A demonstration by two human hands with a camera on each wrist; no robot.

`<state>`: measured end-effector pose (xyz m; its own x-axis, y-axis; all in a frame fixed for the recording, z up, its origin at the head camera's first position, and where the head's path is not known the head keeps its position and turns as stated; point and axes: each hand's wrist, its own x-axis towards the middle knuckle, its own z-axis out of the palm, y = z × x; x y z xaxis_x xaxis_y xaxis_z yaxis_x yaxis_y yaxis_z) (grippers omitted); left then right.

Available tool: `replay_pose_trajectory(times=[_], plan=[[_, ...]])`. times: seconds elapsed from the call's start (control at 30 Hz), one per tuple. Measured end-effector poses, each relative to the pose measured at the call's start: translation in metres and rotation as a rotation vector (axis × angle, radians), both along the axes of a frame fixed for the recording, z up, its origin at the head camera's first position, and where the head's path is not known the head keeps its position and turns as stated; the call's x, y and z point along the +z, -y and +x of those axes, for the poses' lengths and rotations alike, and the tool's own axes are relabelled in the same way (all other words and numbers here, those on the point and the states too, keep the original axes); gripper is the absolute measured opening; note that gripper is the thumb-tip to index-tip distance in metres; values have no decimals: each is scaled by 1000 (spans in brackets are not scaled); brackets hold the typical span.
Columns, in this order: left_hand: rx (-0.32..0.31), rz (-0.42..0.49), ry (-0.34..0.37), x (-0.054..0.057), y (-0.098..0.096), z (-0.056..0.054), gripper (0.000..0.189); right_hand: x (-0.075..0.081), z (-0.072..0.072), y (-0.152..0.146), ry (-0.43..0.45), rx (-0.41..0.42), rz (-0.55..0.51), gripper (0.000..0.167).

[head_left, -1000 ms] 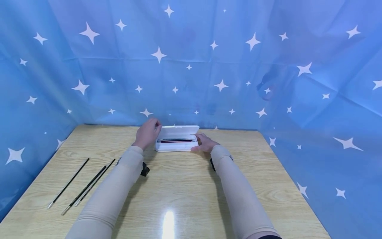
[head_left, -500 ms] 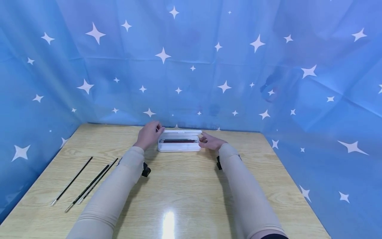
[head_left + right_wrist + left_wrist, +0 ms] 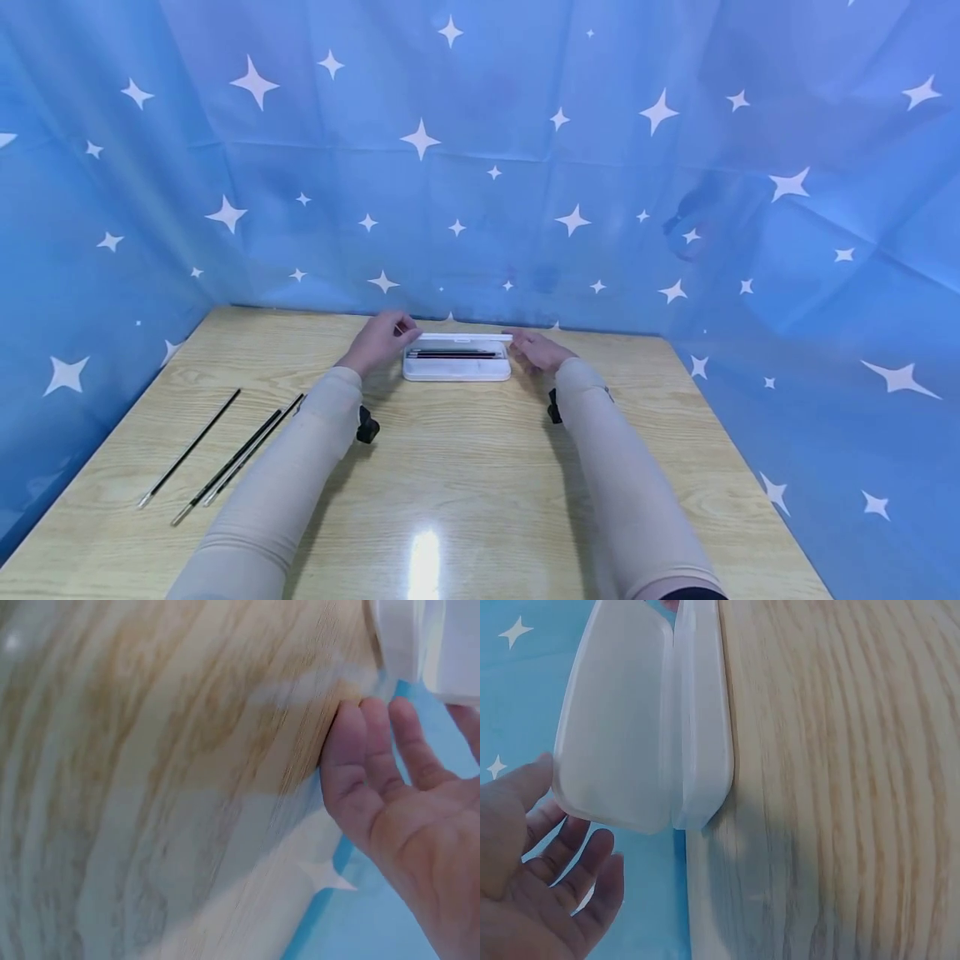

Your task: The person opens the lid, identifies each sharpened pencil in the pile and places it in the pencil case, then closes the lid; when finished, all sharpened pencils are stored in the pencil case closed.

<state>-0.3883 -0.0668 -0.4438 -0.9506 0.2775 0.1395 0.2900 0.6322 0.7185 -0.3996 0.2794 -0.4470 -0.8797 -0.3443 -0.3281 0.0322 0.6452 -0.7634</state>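
A white pencil case (image 3: 457, 372) stands at the table's back edge, with several dark pencils (image 3: 456, 354) lying in its tray. Its hinged lid (image 3: 619, 712) is raised and tilts forward over the tray. At the lid's left end, my left hand (image 3: 380, 342) pinches the corner between thumb and index finger; the other fingers are loosely bent below. My right hand (image 3: 538, 350) is at the right end of the case, index finger against the lid's corner. In the right wrist view its remaining fingers (image 3: 414, 746) are relaxed beside the case, gripping nothing.
Three dark pencils with pale ends (image 3: 228, 467) lie on the left of the wooden table (image 3: 465, 467), near my left forearm. A blue curtain with white stars (image 3: 480, 167) hangs right behind the table's back edge and along both sides.
The lid has tipped forward and down from its upright position, and my left hand has come along with it. My right hand has shifted from the case's right side up to the lid's corner.
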Motion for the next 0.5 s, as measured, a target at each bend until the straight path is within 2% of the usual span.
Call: replay_pose_trajectory(times=[0.1, 0.23, 0.5], plan=[[-9, 32, 59, -2, 2, 0, 29, 1, 3, -2, -10, 21, -5, 59], [-40, 31, 126, -5, 6, 1, 40, 5, 8, -3, -37, 55, 13, 60], [-100, -44, 128, -9, 9, 1, 64, 16, 4, 0, -6, 97, 60, 62]])
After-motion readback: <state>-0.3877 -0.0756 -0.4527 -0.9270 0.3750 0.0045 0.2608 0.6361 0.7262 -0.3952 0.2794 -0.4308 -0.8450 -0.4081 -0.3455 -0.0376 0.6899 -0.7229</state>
